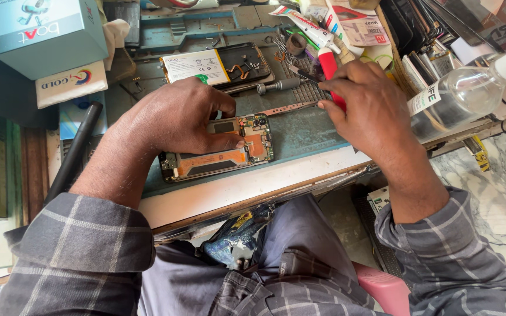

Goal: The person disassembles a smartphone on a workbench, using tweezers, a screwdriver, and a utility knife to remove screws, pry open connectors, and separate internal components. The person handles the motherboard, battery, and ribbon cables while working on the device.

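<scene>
An opened phone [218, 158] with orange inner parts and a bare circuit board lies on the blue-green work mat [300, 131]. My left hand [174, 117] rests over its upper half, fingers pressing down on the frame. My right hand [364, 105] is closed around a red-handled tool [327, 64], its tip pointing left above the mat. Metal tweezers [288, 107] lie on the mat between the two hands, under the right hand's fingertips.
A second opened phone with a white battery [215, 64] lies behind. A metal screwdriver [276, 85] sits beside it. A teal box [45, 35] stands back left, a clear plastic bottle [469, 93] lies at right, and packets and tubes [323, 26] clutter the back.
</scene>
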